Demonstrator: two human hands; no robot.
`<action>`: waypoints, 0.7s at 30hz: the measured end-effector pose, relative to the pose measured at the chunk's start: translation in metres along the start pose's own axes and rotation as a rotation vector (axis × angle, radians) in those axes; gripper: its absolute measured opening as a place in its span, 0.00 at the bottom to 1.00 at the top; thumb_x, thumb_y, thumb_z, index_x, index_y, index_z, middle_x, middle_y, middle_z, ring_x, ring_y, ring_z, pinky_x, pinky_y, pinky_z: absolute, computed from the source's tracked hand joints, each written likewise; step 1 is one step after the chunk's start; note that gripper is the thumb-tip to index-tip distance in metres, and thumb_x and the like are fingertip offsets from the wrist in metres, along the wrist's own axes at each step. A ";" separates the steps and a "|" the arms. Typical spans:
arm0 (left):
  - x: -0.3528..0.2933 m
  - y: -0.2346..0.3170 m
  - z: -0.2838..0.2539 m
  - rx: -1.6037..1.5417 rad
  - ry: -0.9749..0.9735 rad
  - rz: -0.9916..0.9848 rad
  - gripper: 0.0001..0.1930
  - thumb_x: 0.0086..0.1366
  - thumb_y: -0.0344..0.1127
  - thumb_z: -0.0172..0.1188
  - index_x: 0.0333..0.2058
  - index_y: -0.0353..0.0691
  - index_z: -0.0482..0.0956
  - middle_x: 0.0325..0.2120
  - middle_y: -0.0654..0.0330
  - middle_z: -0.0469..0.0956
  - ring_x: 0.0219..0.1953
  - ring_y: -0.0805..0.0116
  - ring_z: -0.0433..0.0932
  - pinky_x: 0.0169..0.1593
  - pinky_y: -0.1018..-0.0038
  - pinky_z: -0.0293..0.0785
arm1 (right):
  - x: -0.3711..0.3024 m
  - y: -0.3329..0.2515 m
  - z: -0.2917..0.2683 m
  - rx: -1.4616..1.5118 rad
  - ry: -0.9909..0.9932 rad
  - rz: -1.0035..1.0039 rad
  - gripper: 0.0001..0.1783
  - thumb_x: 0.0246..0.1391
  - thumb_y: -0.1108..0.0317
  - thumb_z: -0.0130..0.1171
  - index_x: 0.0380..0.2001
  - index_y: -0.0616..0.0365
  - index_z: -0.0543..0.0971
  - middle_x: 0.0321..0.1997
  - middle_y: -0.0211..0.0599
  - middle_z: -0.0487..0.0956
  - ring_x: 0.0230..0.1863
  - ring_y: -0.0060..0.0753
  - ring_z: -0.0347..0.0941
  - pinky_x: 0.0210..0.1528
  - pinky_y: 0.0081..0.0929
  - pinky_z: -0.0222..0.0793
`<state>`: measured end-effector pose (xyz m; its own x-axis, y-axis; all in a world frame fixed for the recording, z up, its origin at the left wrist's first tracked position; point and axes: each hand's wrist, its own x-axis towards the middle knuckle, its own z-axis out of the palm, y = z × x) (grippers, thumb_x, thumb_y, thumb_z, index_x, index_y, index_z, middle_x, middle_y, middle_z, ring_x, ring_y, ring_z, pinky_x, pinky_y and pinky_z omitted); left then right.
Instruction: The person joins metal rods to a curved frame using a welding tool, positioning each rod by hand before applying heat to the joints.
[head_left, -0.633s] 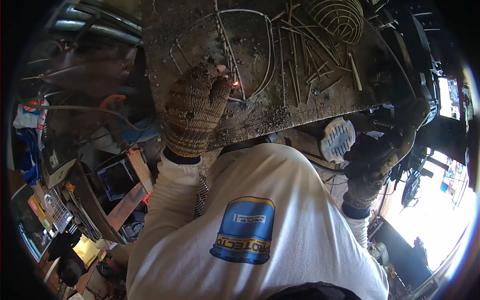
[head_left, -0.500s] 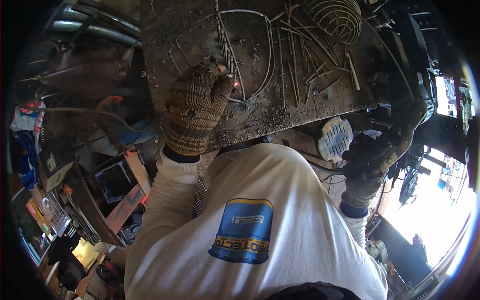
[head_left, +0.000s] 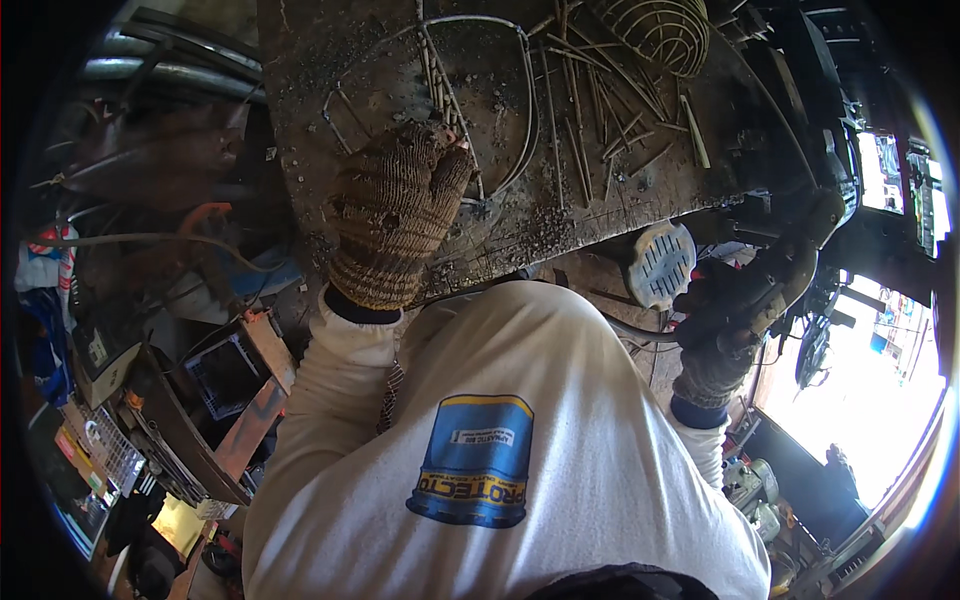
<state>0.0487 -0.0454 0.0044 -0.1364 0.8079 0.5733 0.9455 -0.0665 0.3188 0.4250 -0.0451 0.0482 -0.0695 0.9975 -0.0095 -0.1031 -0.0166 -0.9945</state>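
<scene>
My left hand (head_left: 395, 220), in a brown striped knitted glove, is closed over the near end of several thin ribbed metal rods (head_left: 437, 85). Bare fingertips show through the glove beside the rods. These rods lie against a bent wire frame (head_left: 531, 100) with a rounded outline, flat on the dark, gritty workbench (head_left: 500, 235). Off to the right and lower, my right hand (head_left: 715, 370), also gloved, is next to a dark, jointed metal piece (head_left: 780, 300). Shadow hides its fingers, so I cannot see what it grips, if anything.
Loose rods (head_left: 605, 110) and a domed wire cage (head_left: 660, 35) lie on the bench's right side. A slotted pale plate (head_left: 662, 265) sits below its front edge. Metal pipes (head_left: 170, 70) are at the far left, above an open-sided box (head_left: 220, 370).
A small orange glow by the left fingertips is no longer visible. The bench has shifted slightly left in view. The left hand stays at the rods; the right remains beside the dark metal piece.
</scene>
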 end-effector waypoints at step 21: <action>0.007 0.000 -0.009 -0.119 -0.095 -0.112 0.19 0.61 0.45 0.68 0.50 0.51 0.80 0.40 0.57 0.82 0.34 0.57 0.83 0.37 0.64 0.80 | -0.022 0.009 0.012 0.086 0.098 -0.079 0.57 0.47 0.36 0.69 0.69 0.59 0.56 0.56 0.53 0.75 0.46 0.41 0.80 0.38 0.38 0.82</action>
<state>0.0449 -0.0449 0.0156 -0.2047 0.8654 0.4574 0.8838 -0.0375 0.4664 0.4137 -0.0683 0.0403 0.0394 0.9977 0.0544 -0.1890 0.0609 -0.9801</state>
